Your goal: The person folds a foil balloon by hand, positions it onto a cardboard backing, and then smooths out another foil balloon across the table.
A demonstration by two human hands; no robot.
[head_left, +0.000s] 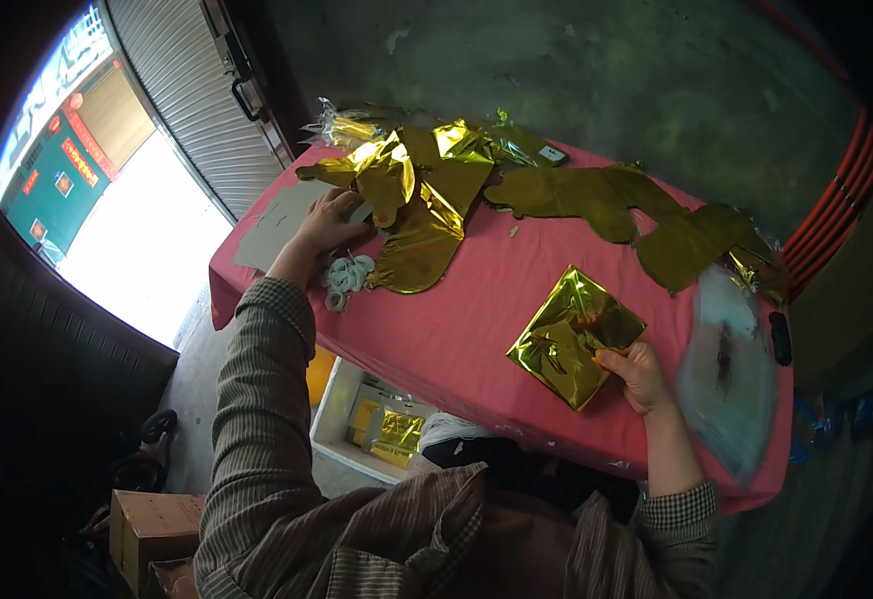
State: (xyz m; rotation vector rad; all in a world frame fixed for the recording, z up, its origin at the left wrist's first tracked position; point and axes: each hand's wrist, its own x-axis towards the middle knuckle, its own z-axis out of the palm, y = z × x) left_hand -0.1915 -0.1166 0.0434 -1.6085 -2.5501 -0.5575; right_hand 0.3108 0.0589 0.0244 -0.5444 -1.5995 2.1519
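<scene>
My right hand (641, 377) pinches the lower right edge of a folded square of shiny gold foil (574, 334), which lies over the pink cloth. On the far left of the table, my left hand (330, 222) rests on a stack of grey card (275, 232), fingers reaching forward and slightly apart, the tips partly hidden. Just beyond its fingers are flat gold foil balloons (418, 245), piled loosely with crinkled parts. Small rolls of white ribbon (349, 274) sit beside my left wrist.
More flat gold balloons (596, 200) stretch along the far edge of the table (456, 324). Clear plastic bags (726, 369) and a black object (780, 337) lie at the right end. Below the near edge stands a white box (332, 424) holding gold packets. Cardboard boxes (155, 519) are lower left.
</scene>
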